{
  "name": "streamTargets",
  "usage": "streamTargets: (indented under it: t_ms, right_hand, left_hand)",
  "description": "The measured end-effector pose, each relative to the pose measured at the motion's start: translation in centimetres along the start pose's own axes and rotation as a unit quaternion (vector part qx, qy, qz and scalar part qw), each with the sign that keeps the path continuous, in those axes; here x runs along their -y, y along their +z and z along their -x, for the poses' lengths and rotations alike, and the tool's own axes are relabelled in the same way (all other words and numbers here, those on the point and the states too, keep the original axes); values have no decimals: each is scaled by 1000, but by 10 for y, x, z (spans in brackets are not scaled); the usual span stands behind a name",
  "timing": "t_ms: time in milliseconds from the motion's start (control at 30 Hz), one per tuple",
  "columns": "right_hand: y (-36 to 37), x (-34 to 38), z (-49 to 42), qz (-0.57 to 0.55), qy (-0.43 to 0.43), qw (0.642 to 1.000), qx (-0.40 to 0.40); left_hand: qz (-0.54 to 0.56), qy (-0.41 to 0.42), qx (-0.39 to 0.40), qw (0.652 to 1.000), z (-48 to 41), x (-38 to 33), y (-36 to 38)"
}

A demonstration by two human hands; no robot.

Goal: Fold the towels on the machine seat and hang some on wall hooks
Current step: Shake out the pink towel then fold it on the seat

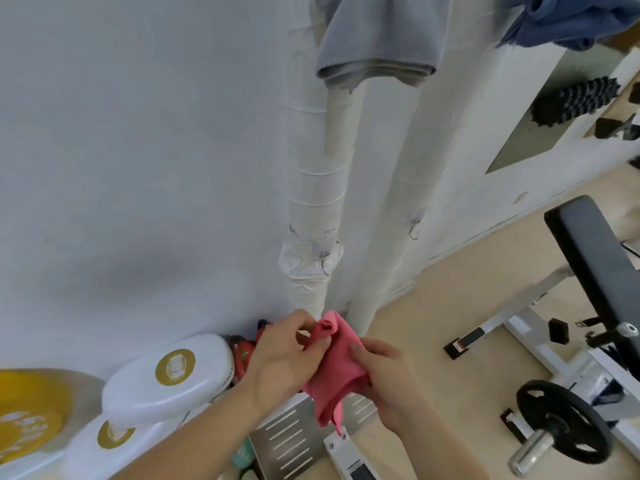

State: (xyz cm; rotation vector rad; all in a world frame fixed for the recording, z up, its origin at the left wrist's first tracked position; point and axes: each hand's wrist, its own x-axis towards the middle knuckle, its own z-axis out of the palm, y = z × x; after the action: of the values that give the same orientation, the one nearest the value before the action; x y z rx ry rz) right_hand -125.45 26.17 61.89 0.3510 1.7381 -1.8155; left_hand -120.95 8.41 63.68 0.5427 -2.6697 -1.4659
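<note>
Cropped overhead: grey fabric towel at twelve o'clock, blue towel at one — left hand, right hand pinch one pink towel.

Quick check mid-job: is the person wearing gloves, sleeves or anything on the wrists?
No gloves: the left hand and right hand are both bare. No ring, watch or band shows on either. The left forearm is uncovered down to the frame's edge, with no sleeve in view. The right wrist is bare too, though little of that arm shows.
</note>
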Motion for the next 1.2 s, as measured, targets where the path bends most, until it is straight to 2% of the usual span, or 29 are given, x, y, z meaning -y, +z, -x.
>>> streamTargets:
  t_ms: [67, 133, 200, 233, 267, 300, 367, 400, 433, 467, 533, 567, 600, 667, 833, 933, 1100, 1200]
  right_hand:
    - [23, 10, -5, -43, -13, 999, 2]
    - [37, 18, -12, -107, -2, 994, -15]
    - [37, 23, -19, -131, 7, 991, -17]
    - [32, 24, -23, -131, 6, 991, -16]
    - [27, 26, -25, -136, 6, 991, -12]
    - [21, 28, -26, -149, 11, 989, -1]
    - [6, 33, -31, -181, 26, 983, 32]
    - [0, 37, -32, -193, 31, 979, 53]
    - [-5, 41, -35, -203, 34, 976, 67]
    - [-11, 45, -39, -215, 38, 973, 81]
    - [-21, 49, -52, -234, 43, 966, 103]
    - [-25, 51, -57, -230, 43, 966, 111]
    - [-30, 53, -63, -215, 42, 968, 123]
    - [-41, 58, -78, -161, 45, 975, 145]
    - [-64, 72, -113, 20, 47, 976, 210]
    - [-62, 85, -137, 134, 7, 974, 181]
    - [-31, 109, -173, 176, -72, 974, 120]
    - [-16, 114, -195, 214, -103, 968, 80]
  left_hand:
    - [-76, 93, 8, 993, -2, 5, 12]
    - [-147, 191, 14, 971, -9, 15, 19]
    - [-136, 254, 55, 956, -17, 24, 20]
    - [-101, 255, 81, 958, -22, 25, 18]
    - [-44, 225, 97, 968, -25, 21, 12]
    - [19, 173, 81, 981, -29, 20, 8]
    - [98, 27, 24, 994, -43, 24, 4]
    - [143, -60, 35, 987, -51, 21, 0]
    - [213, -142, 76, 964, -59, 20, -2]
    - [302, -205, 134, 921, -67, 21, -1]
    - [484, -274, 237, 796, -74, 12, 0]
    - [530, -293, 253, 754, -75, 7, 1]
    - [549, -302, 247, 739, -75, 2, 2]
    - [545, -294, 213, 756, -80, -1, 8]
    - [415, -226, 132, 871, -90, -4, 16]
    - [305, -201, 73, 928, -96, -4, 21]
    - [267, -208, -57, 939, -130, 4, 25]
    - [209, -198, -91, 954, -151, 14, 29]
